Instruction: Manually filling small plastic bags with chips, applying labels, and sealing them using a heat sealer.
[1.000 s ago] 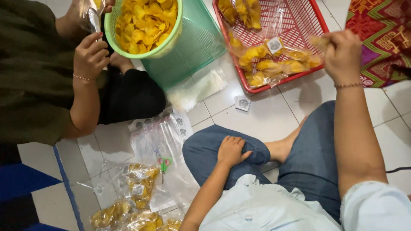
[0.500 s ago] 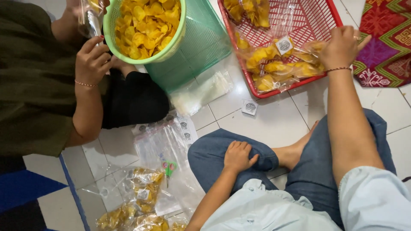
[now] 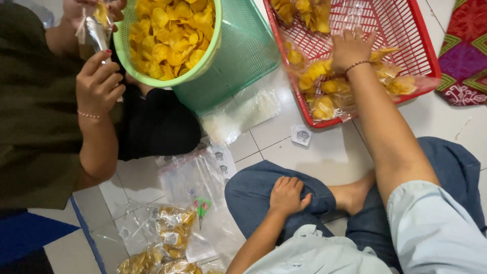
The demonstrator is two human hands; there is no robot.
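Two hands in our view are our own. Our right hand (image 3: 350, 48) lies palm down with the fingers spread flat, not curled around anything, pressing on a clear bag of yellow chips (image 3: 350, 86) inside the red basket (image 3: 431, 56). The bag sits directly under the fingertips and runs out to either side of them, along the basket's near rim. Beyond the fingers, further chip bags (image 3: 304, 12) lie at the basket's far side.

Our left hand (image 3: 287, 195) rests loosely curled on our knee, gripping nothing.

We judge the bag light, its film soft and slippery, its contents brittle; pressure from above would likely crack the chips. A hold on the film at the bag's edge or neck seems safer than a squeeze across the middle.

Left of our right-hand fingers stands a green bowl (image 3: 203, 66) heaped with loose chips, set in a green basket (image 3: 243, 61). Past it, another person's hand (image 3: 99, 83) holds a narrow clear bag (image 3: 94, 33). Near our left fingers, on the tile floor: empty clear bags (image 3: 193, 175), small scissors (image 3: 202, 205), filled packets (image 3: 167, 231).
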